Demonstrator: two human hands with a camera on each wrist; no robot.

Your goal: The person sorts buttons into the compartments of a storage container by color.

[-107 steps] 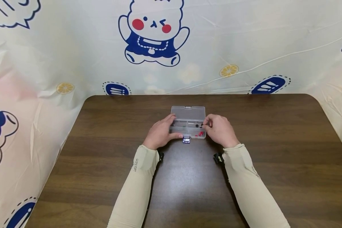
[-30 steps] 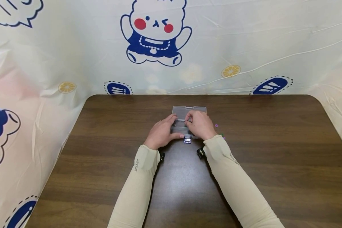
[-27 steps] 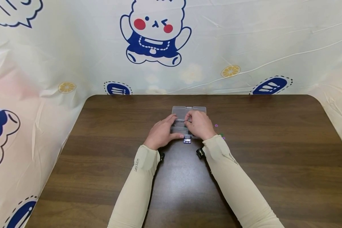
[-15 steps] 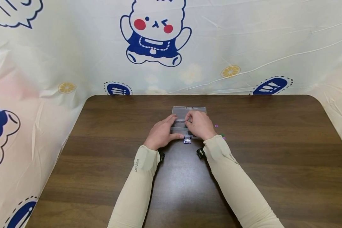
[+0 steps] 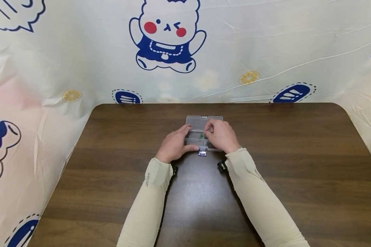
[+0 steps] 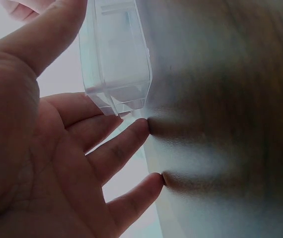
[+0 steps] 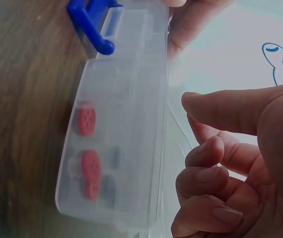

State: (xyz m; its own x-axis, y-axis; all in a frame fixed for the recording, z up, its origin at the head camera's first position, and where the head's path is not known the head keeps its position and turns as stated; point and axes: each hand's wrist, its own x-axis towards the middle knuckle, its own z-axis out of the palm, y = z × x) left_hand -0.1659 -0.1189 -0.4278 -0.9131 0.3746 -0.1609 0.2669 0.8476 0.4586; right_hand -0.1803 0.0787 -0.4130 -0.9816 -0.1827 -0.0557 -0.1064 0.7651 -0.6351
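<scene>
A clear plastic box [image 5: 192,140] with several compartments stands on the table, its lid [image 5: 195,120] swung back. My left hand [image 5: 171,144] grips its left end, thumb along the near side, fingers at the far side. Two fingertips of that hand touch the tabletop in the left wrist view. A green button [image 5: 201,136] lies in a middle compartment. Over the right half hovers my right hand [image 5: 221,136], thumb and index tips together, other fingers curled, with nothing visible between them. Through the wall, red buttons [image 7: 86,121] and dark round ones show in the right wrist view.
A blue latch [image 5: 202,152] hangs off the box's front edge. The brown wooden table [image 5: 111,171] spreads around it, ending at the back against a printed curtain [image 5: 96,51].
My right hand has shifted right from the box's middle, uncovering the green button. Small purple and green pieces on the table right of the box are now out of sight. The left hand stays put.
</scene>
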